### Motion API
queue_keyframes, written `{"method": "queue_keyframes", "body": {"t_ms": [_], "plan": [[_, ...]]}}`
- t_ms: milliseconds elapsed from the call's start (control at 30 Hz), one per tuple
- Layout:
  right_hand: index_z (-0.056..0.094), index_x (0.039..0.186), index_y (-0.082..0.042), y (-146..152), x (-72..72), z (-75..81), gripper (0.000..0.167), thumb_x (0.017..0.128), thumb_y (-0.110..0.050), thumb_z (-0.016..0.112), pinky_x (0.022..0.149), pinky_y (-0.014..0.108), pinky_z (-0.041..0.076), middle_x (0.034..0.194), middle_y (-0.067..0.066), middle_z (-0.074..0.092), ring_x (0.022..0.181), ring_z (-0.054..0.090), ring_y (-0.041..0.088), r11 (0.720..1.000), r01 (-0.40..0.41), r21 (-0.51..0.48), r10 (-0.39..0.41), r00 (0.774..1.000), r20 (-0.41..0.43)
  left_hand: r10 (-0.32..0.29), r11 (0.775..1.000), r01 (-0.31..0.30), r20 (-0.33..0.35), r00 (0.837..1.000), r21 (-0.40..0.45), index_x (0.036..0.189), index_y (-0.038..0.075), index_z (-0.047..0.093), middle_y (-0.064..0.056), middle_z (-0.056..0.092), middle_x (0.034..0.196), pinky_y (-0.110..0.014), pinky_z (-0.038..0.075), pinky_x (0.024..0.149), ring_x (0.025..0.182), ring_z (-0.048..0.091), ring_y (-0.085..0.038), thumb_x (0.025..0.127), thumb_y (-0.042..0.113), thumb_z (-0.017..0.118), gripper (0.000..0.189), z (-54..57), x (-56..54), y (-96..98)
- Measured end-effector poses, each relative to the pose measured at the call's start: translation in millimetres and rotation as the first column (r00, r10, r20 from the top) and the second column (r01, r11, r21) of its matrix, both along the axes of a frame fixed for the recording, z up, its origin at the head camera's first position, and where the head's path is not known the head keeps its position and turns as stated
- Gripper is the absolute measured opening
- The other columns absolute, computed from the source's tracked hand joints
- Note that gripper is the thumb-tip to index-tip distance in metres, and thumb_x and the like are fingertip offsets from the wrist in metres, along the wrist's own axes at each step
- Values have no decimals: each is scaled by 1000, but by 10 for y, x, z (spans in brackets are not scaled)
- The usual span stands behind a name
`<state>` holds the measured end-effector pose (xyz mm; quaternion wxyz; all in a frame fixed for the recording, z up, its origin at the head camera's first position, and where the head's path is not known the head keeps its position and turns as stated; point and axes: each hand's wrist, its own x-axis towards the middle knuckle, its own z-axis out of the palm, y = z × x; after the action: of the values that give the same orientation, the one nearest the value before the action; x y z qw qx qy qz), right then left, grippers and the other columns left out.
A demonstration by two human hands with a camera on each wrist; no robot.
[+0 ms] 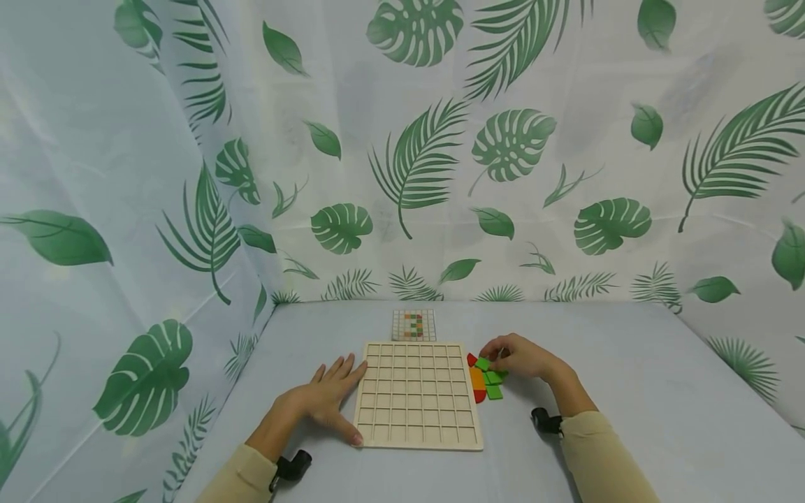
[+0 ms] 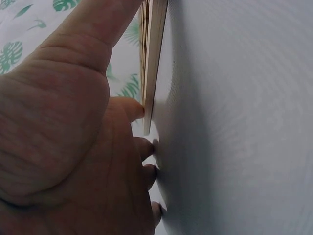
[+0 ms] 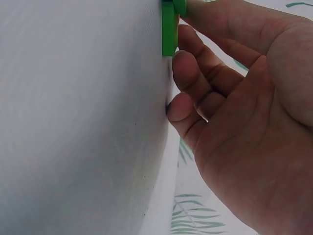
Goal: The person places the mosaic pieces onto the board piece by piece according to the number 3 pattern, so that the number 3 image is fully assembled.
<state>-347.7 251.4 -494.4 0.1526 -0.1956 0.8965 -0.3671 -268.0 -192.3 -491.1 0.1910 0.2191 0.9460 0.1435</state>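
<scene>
A square wooden grid board (image 1: pixel 420 395) lies flat on the table. My left hand (image 1: pixel 327 399) is spread beside it, the thumb at its near left corner and the index fingertip on its left edge. In the left wrist view, the board's side edge (image 2: pixel 155 58) runs beside the thumb. Right of the board lie green tiles (image 1: pixel 494 392), orange tiles (image 1: pixel 478 381) and red pieces (image 1: pixel 480 396) in a cluster. My right hand (image 1: pixel 518 355) curls over the far end of this cluster, pinching a green tile (image 3: pixel 181 7); its fingers hide part of it. Another green tile (image 3: pixel 168 29) stands next to it.
A small printed card (image 1: pixel 413 325) with a coloured grid pattern lies just beyond the board. The pale table (image 1: pixel 629 370) meets a leaf-printed curtain (image 1: pixel 440 265) at the back and the left. Black wrist cameras (image 1: pixel 294 465) are strapped to both wrists.
</scene>
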Motion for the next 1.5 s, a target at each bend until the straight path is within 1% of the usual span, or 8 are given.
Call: {"method": "queue_keyframes", "body": {"t_ms": [367,633,800,967,1100,1200,1367,1500], "plan": [[71,105,-7,-23,-7,6,12,93,-8,74,77,35,49,94,5,65,89,55,22,999,-41,11,41,999,-14,0,1000,0,-2,1000,-5,169,20,8,-17,-2,176,-63,0,129,163,-3,-38,62,76,87,144,16,12,20],[64,97,-9,-18,-7,7,18,90,-11,80,76,33,49,89,4,60,87,56,22,1000,5,24,-5,1000,-14,1,1000,-1,-4,1000,-10,169,20,8,-17,-2,176,-63,0,129,163,-3,-38,62,75,87,144,44,15,28],[63,95,-9,-15,12,23,16,92,-14,79,73,33,47,86,4,61,85,56,21,1000,14,16,-14,1000,-15,6,1000,-6,-5,1000,-22,169,19,9,-17,-1,176,-63,1,129,163,-2,-38,62,75,87,144,44,16,29],[64,95,-8,3,41,82,10,95,-12,73,74,32,46,87,3,65,85,57,20,999,48,6,-48,999,-14,7,1000,-7,-7,1000,-22,169,19,9,-17,-1,176,-63,1,129,163,-3,-38,62,75,87,144,37,6,24],[61,97,-5,18,56,160,9,97,-10,68,72,31,46,91,7,69,85,58,21,996,75,-40,-76,997,-14,4,1000,-4,-7,1000,-10,169,20,9,-17,-2,176,-63,0,129,163,-3,-38,62,76,87,144,38,-5,20],[57,101,-2,33,56,199,9,99,-8,63,70,32,51,95,14,72,82,62,23,990,98,-102,-100,995,-17,2,1000,-2,-9,1000,-10,169,20,9,-17,-1,176,-63,0,129,163,-3,-38,62,76,87,143,39,-6,18],[51,108,2,50,34,193,14,104,-8,60,75,38,65,102,25,74,86,75,33,954,156,-255,-171,985,-37,6,1000,-6,-6,1000,-7,169,20,10,-17,-1,176,-63,0,129,163,-3,-38,62,75,88,143,28,0,20],[52,109,3,51,14,139,17,104,-9,63,81,41,65,104,26,74,95,77,39,926,186,-330,-219,973,-66,3,1000,-3,-5,1000,-1,169,19,10,-17,-1,176,-63,0,129,163,-3,-38,63,74,88,143,23,9,17]]}}
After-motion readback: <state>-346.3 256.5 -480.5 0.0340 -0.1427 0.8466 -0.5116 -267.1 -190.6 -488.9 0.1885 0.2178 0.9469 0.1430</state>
